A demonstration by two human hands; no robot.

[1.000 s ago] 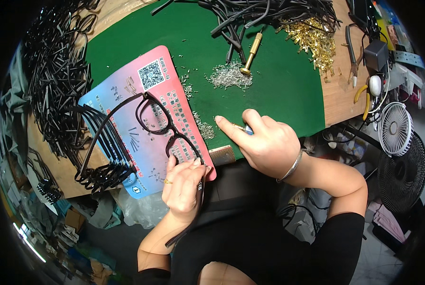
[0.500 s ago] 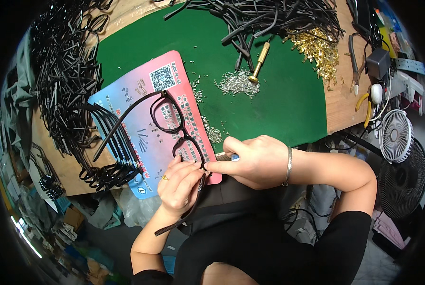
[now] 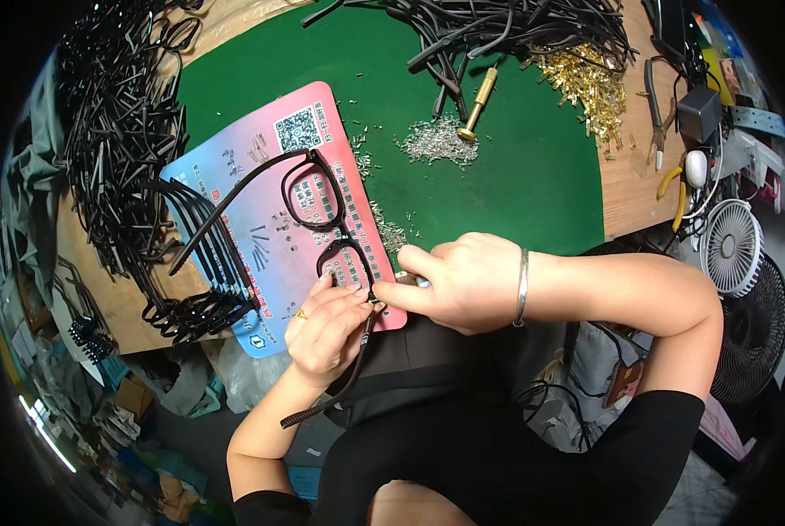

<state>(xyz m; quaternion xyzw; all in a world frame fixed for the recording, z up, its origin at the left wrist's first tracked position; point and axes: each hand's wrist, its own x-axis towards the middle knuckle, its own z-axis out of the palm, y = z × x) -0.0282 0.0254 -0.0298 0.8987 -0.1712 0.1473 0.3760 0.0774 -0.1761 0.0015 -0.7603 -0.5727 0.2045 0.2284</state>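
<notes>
A black eyeglass frame lies over a pink and blue printed sheet, one temple stretching out to the far left. Around its near hinge corner my left hand is closed, with the other temple hanging down past the wrist. My right hand is also closed, its index finger pointing at that hinge corner. Part of a small tool shows between its fingers; the fingers hide which kind it is. Small metal parts are scattered on the sheet.
On the green mat are piles of tiny silver screws, a brass-coloured screwdriver, gold parts and black temples. More black frames are stacked at left. Pliers and a white fan stand right.
The frame and both hands have shifted slightly left, and the right elbow has moved outward to the right. Both hands keep their hold.
</notes>
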